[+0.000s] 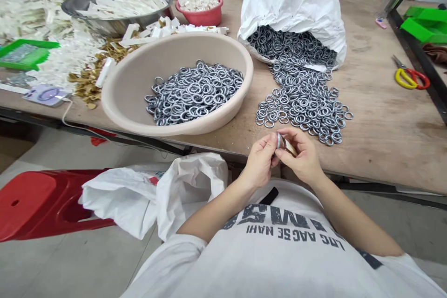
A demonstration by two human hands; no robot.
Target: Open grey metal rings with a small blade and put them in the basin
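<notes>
Metal ring [279,140] is pinched just above the front edge of the wooden surface [377,116], gripped by the left hand [259,160] and the right hand [301,158]. The fingers [291,136] of both hands are closed around it, and a tan strip [290,148] of uncertain material sits against it. Beyond, dull grey rings [300,107] spill in a rough heap from a crumpled white plastic sack [293,4], and more fill a wide beige plastic basin [118,102]. Further left lie brass-coloured scraps [92,72] and a steel bowl [104,25] of white pieces; yellow-and-red-handled scissors [407,79] rest to the right.
</notes>
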